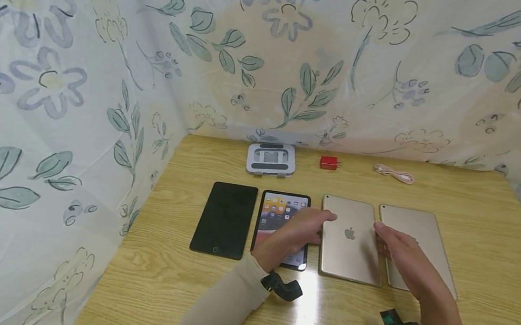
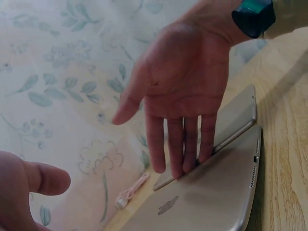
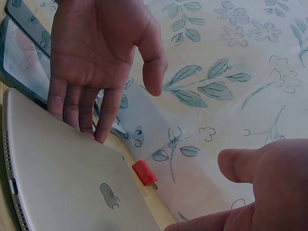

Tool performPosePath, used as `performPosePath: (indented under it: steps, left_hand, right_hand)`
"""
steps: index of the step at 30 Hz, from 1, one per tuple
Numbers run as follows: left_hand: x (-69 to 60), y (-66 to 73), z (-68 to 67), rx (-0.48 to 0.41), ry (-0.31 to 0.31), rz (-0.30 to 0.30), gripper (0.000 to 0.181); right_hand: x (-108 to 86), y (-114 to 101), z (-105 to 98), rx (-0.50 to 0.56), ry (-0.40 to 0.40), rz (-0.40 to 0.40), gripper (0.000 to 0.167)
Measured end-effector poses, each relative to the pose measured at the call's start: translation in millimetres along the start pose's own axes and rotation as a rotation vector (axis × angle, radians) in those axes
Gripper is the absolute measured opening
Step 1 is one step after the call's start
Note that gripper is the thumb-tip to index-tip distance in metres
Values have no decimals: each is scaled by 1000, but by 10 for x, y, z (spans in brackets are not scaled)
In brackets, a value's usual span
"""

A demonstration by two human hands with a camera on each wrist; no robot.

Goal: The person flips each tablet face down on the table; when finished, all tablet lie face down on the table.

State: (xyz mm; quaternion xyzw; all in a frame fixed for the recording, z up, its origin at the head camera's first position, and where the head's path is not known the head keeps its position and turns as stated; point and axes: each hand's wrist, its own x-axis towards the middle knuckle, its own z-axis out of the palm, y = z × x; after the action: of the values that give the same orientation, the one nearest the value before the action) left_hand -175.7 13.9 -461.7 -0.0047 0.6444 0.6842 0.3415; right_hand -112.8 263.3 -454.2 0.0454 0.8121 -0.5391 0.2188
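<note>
A gold tablet (image 1: 348, 256) lies back side up between my two hands, its apple logo showing. My left hand (image 1: 295, 231) reaches across a tablet with a lit screen (image 1: 270, 211) to the gold tablet's left edge. At its right edge is my right hand (image 1: 405, 258), over a second gold tablet (image 1: 430, 236), also back side up. In the left wrist view the fingers of the right hand (image 2: 187, 72) point straight down along the edge. The right wrist view shows the left hand (image 3: 94, 53) with straight fingers beside the opposite edge. Neither hand curls round the tablet.
A black tablet (image 1: 225, 217) lies farthest left in the row. Behind the row are a grey folding stand (image 1: 270, 167), a red charger plug (image 1: 329, 163) and a coiled pink cable (image 1: 394, 173). Floral cloth (image 1: 297, 81) hangs along the wooden table's back and left sides.
</note>
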Motion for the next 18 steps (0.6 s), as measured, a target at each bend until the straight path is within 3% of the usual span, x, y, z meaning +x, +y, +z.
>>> performPosePath:
  steps: [13,18]
  left_hand:
    - [-53,18,106,103,86,1,43]
    - [-118,47,139,208,134,3,51]
  right_hand:
    - [1,-9,15,-17,23,14,99]
    - [-20,-28,31,-42,41,15,99]
